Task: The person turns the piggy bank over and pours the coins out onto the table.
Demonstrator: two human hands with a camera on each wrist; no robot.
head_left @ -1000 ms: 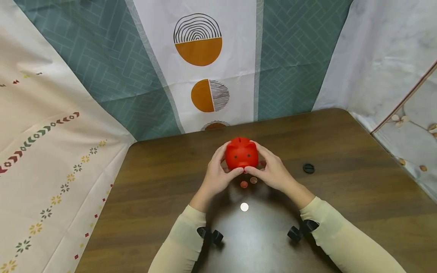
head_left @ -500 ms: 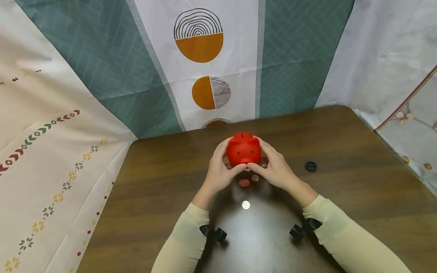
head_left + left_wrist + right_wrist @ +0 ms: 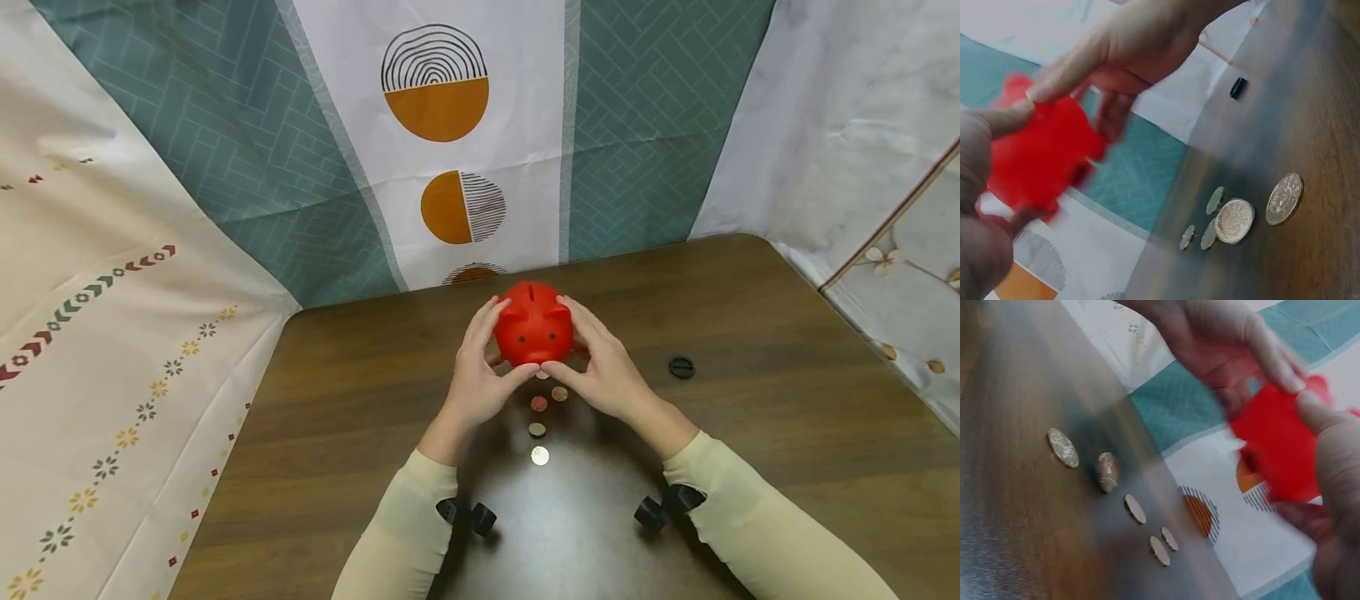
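Both hands hold a red piggy bank (image 3: 534, 327) above the wooden table. The left hand (image 3: 478, 367) curls round one side of it and the right hand (image 3: 602, 371) round the other, with the thumbs meeting under the snout. Its face points toward me, and a dark slot shows on top. Below the hands, several coins form a line toward me, among them a reddish coin (image 3: 538, 403), a darker coin (image 3: 537, 430) and a bright coin (image 3: 540, 456). In both wrist views the piggy bank (image 3: 1044, 150) is blurred. Its underside is hidden in the head view.
A round black plug (image 3: 682, 367) lies on the table (image 3: 337, 417) to the right of the hands. Patterned cloths (image 3: 637, 125) hang behind the table and along both sides. Each wrist wears a small black camera (image 3: 482, 518).
The piggy bank has tipped, so more of its top and slot shows. A darker coin now appears between the reddish coin and the bright one. Both hands keep their grip.
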